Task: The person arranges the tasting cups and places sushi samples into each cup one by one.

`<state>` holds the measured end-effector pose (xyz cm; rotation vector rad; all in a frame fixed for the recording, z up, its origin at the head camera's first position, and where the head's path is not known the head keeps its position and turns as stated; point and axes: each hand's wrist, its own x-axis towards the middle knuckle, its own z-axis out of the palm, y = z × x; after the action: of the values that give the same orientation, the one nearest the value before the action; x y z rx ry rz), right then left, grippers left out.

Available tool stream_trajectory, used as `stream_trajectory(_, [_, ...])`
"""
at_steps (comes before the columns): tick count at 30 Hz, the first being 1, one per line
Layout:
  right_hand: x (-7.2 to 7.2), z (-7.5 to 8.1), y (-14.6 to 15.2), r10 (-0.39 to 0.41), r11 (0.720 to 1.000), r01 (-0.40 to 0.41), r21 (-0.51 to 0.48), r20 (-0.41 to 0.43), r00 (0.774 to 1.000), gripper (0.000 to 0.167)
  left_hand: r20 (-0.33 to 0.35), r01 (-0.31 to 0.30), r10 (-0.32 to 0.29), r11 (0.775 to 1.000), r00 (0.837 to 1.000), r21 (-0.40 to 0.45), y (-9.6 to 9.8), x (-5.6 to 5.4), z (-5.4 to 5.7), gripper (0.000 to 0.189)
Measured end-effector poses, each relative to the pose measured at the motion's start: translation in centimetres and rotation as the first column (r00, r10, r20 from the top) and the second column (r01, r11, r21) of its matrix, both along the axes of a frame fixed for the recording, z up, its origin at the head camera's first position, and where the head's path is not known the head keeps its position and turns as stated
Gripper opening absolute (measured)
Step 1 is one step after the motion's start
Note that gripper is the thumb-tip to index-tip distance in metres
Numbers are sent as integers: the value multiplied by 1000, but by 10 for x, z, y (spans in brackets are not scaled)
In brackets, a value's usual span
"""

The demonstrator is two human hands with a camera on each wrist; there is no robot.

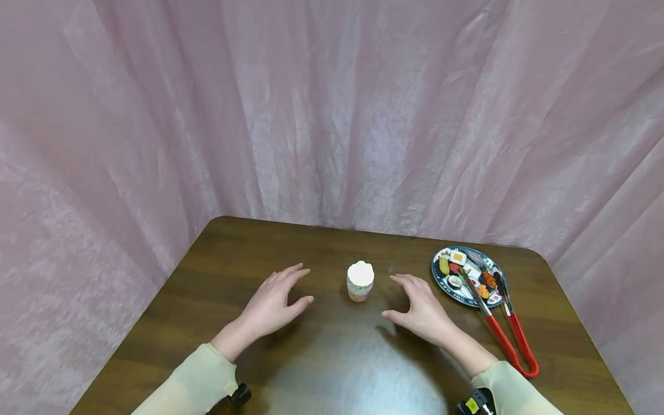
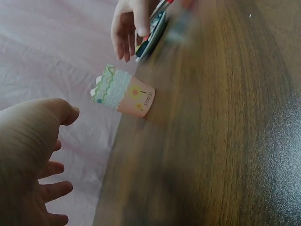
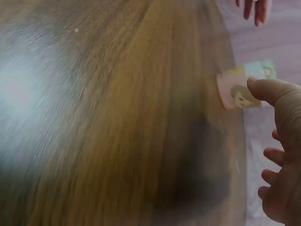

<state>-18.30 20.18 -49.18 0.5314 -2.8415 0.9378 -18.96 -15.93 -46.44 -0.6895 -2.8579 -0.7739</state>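
Note:
A paper baking cup (image 1: pixel 360 281) with a scalloped rim stands upright on the table between my hands. Its pink lower part (image 2: pixel 137 96) carries flower prints, and pale green and white scalloped layers show above. To its left, my left hand (image 1: pixel 272 305) hovers with fingers extended and thumb spread, apart from the cup. My right hand (image 1: pixel 422 311) faces it from the other side, fingers loosely bent, also holding nothing. In the right wrist view the thumb (image 3: pixel 270 89) overlaps part of the blurred cup (image 3: pixel 229 89).
At the right lies a dark-rimmed plate (image 1: pixel 437 275) bearing several sushi-like pieces. Red-handled tongs (image 1: pixel 499 334) lie with their tips over it and handles on the brown table (image 1: pixel 249 242). Pink curtains (image 1: pixel 332 115) hang behind the table.

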Motion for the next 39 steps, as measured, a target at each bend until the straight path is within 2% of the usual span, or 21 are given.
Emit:
stream_trajectory(6, [-13, -17, -26, -4, 1000, 4, -1, 66, 998, 88, 3, -3, 3, 1000, 1000, -7, 3, 1, -4, 67])
stream_trajectory(11, [-24, -20, -40, -26, 999, 28, -20, 104, 994, 88, 14, 3, -3, 1000, 1000, -10, 9, -1, -6, 66])
stream_trajectory(16, [-34, -23, -49, -40, 999, 40, 2, 95, 995, 86, 19, 3, -3, 1000, 1000, -14, 14, -2, -8, 63])
stream_trajectory(23, [-37, -27, -56, -29, 999, 33, -35, 117, 993, 88, 33, -18, 18, 1000, 999, -3, 19, 0, -9, 59])
stream_trajectory(29, [-38, -30, -58, -48, 996, 58, -73, 137, 989, 83, 41, -23, 23, 1000, 999, 5, 20, 1, -11, 58])
stream_trajectory(39, [-41, -35, -57, -51, 994, 61, -94, 98, 994, 74, 43, -19, 19, 1000, 999, 18, 27, -8, -8, 59])
